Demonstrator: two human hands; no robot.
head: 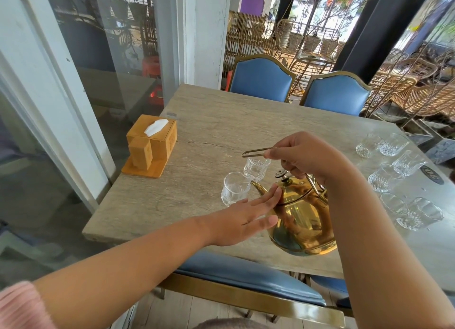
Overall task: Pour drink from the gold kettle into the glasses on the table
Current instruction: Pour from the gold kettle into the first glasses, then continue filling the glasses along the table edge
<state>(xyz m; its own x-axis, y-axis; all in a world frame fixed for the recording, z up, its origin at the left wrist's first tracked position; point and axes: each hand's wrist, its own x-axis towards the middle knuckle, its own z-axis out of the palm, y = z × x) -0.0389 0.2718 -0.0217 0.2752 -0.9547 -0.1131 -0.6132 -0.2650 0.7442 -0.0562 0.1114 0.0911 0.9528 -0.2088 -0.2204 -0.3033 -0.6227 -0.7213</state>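
LEFT ARM (138, 262): in from 8 o'clock, and there's a pink knit sleeve (14, 306), soft and fuzzy, cuff sitting up by the elbow | forearm bare from cuff to left hand (243, 218), thumbnail short | RIGHT ARM (384, 242): in from 4 o'clock, bare right up to right hand (302, 153)

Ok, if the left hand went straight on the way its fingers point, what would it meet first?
The gold kettle. The left hand is flat, fingers aimed at the kettle's lid and shoulder, fingertips right at the metal. Whether they touch is unclear from this view.
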